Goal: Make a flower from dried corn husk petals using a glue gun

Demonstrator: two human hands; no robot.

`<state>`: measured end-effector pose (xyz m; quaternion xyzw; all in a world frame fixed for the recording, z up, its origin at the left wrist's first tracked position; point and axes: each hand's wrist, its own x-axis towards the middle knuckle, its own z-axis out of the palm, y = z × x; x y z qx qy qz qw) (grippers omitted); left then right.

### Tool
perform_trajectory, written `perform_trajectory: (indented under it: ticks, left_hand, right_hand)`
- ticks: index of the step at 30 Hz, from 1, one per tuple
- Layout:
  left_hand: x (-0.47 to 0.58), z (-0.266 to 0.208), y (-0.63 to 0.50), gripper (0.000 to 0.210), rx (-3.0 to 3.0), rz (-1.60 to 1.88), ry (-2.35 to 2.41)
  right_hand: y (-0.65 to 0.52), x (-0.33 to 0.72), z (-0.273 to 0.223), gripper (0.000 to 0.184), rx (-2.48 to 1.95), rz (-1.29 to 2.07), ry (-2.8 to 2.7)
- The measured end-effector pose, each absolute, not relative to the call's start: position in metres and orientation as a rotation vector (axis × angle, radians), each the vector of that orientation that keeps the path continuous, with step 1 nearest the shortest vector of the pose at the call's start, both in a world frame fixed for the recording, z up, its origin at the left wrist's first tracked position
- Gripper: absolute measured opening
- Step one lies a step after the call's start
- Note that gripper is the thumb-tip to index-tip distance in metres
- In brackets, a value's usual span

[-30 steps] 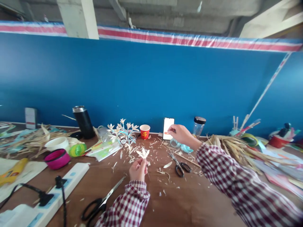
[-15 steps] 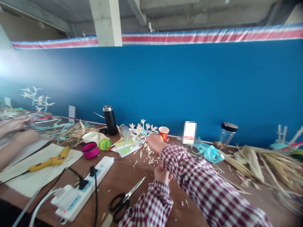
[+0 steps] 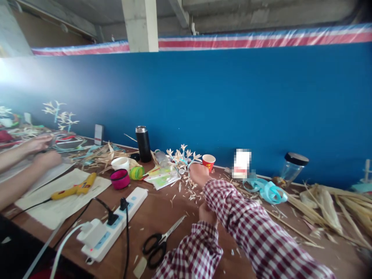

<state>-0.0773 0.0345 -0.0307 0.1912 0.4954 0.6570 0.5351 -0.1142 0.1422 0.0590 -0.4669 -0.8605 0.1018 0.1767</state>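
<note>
My right hand (image 3: pixel 199 174) is up at the flowers (image 3: pixel 183 155), right beside the red cup (image 3: pixel 209 162), and its grip faces away from me, so I can't tell whether it's pinching anything. My left hand (image 3: pixel 207 214) sits lower, partly behind my right sleeve (image 3: pixel 232 205), its grip hidden too. The flowers stand between cup and flask (image 3: pixel 143 145), pale scraps (image 3: pixel 192 192) scattered in front; scissors (image 3: pixel 158 244) lie nearer me.
</note>
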Motion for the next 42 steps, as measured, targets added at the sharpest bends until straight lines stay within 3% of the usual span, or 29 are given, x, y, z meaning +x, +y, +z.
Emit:
perform_trajectory:
  ticks: [10,22,27,42]
  left_hand:
    - [-0.077,-0.023,0.029,0.017,0.491,1.512,1.117]
    - [-0.081,-0.022,0.022,0.027,0.680,1.489,1.184]
    - [-0.080,-0.025,0.015,0.028,0.915,1.494,1.271]
    - [-0.051,-0.014,0.039,0.018,0.791,1.489,1.279]
  right_hand:
    - [0.106,-0.004,0.105,0.014,-1.168,0.252,-2.342]
    - [0.046,0.105,0.028,0.014,-1.516,0.290,-2.254]
    - [0.039,0.119,0.022,0.020,-1.531,0.264,-2.156]
    - [0.043,0.138,-0.002,0.020,-1.332,0.533,-1.993]
